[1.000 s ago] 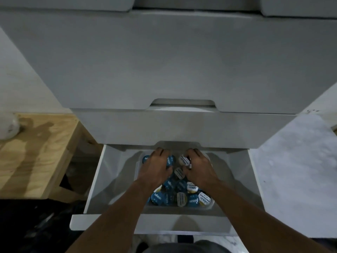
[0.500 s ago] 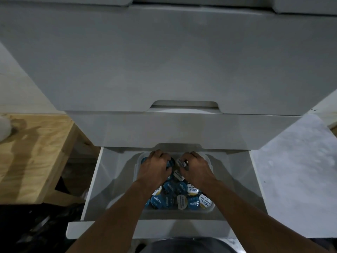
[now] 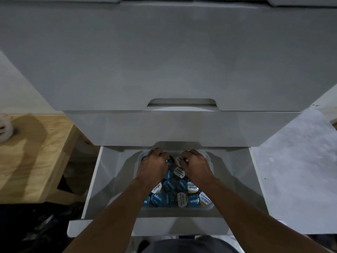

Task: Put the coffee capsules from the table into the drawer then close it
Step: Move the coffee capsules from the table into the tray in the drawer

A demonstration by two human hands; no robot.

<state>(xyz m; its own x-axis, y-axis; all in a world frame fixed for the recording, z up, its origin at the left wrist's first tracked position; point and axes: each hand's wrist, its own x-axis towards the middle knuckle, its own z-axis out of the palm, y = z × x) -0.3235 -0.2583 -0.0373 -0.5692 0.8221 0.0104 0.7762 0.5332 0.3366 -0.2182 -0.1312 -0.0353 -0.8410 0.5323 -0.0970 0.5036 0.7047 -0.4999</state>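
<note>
open drawer [image 3: 109, 179]: hands over capsules [image 3: 175, 194]

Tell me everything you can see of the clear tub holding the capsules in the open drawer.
The tub is a clear plastic container with rounded corners, sitting flat on the floor of the open white drawer, roughly centred. It is filled with coffee capsules, mostly blue-lidded, some white. Both hands are in its far end: the left hand and right hand lie palm-down on the capsules, fingers curled. No lid shows.
</note>
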